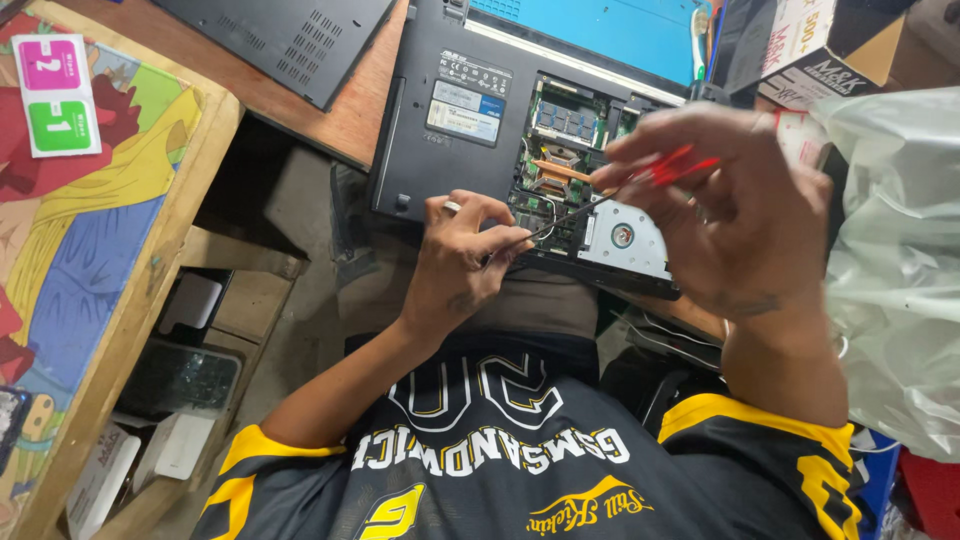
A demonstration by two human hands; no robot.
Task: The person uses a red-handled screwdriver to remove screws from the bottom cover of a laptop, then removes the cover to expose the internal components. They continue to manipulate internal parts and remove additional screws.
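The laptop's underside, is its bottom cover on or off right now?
Off. The laptop lies bottom-up with circuit board, memory modules and copper heat pipe exposed; a dark vented panel lies separately on the table.

This looks like a small electronics repair workshop. A laptop (520, 130) lies upside down with its bottom cover off, circuit board and cooling pipe bare, right under the person's hands. Its removed black cover panel (290, 35) rests on the wooden bench (340, 125) beyond the left hand. Further out to that side stands a low wooden shelf (190, 300) crammed with small boxes and parts, topped by a colourful mat (90, 230). Cardboard boxes (820, 50) and a plastic bag (900, 250) crowd the space beside the right hand.
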